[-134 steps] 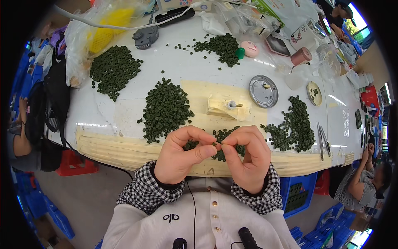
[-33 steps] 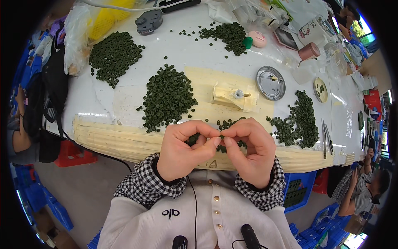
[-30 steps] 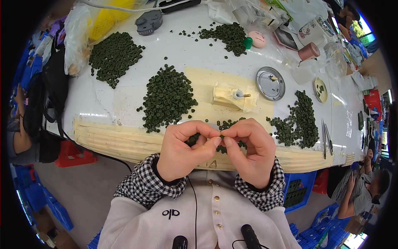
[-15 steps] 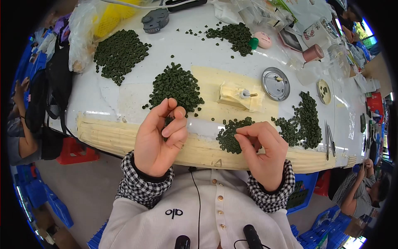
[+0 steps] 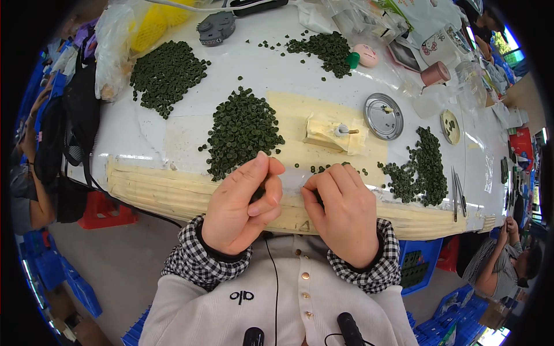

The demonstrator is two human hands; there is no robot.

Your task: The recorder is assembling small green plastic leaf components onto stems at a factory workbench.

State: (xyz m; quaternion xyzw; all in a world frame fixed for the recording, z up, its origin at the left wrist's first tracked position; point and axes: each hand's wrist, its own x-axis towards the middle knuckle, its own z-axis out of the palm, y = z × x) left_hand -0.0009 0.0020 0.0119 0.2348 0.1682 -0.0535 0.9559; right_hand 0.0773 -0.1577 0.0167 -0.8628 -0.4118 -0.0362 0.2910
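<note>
My left hand is closed just in front of a heap of small dark green ring-like pieces. Its thumb and index finger are pressed together, and dark green shows between the curled fingers, apparently some of those pieces. To its right, my right hand is closed with fingertips bent down toward the left hand, a small gap apart. Whatever it pinches is hidden. It covers most of a smaller group of the same pieces. Beyond it a taped block with a short upright pin sits on yellow tape.
More green heaps lie at far left, far middle and right. A round metal lid, a small dish and tweezers stand to the right. Padded yellow tape lines the near edge.
Both hands have come closer together and slightly nearer to me. My right hand has moved left from the small group of pieces, and my left hand has moved right, off the heap.
</note>
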